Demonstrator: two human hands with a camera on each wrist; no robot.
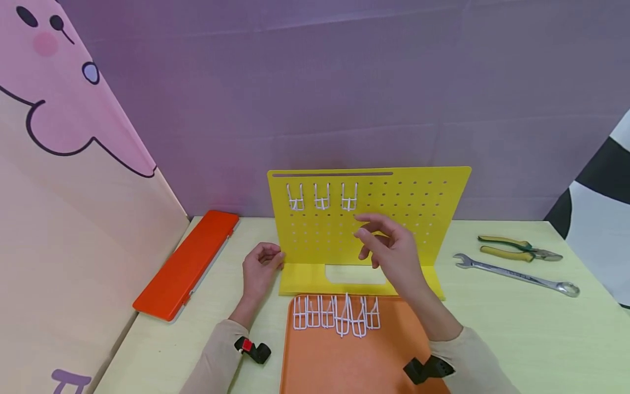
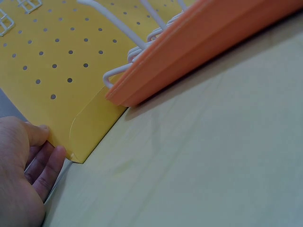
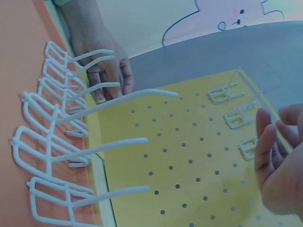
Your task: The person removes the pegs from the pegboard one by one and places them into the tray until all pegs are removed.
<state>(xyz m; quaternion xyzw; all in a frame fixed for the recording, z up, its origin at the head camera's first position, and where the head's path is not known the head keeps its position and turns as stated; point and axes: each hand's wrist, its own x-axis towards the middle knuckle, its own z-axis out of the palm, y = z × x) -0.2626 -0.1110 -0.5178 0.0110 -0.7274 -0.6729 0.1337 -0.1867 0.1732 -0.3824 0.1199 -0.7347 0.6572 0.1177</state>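
yellow pegboard (image 1: pixel 334 249) is gripped at its lower left edge by the left hand (image 1: pixel 263 268), thumb against the edge and the other fingers curled in beside it. the right hand (image 1: pixel 394 249) holds nothing: its fingers are loosely bent, thumb and forefinger a little apart, and it hangs in front of the board. three white hooks (image 1: pixel 322 207) hang in a spaced row at the board's upper left, with rows of small holes running on to the right and below. six more white hooks (image 1: pixel 343 319) lie side by side along the far end of the orange tray (image 1: pixel 354 366), just by the board's base, their prongs sticking up. dark devices (image 1: pixel 428 369) sit at both wrists, by the pale sleeves (image 1: pixel 216 355). farther out on the light table (image 1: pixel 517 339), a red case (image 1: pixel 189 265) lies slantwise on the left; on the right are pliers (image 1: pixel 507 253) with yellow and green handles and, just nearer, a silver wrench (image 1: pixel 514 275). behind everything hangs a purple-grey backdrop (image 1: pixel 344 109).
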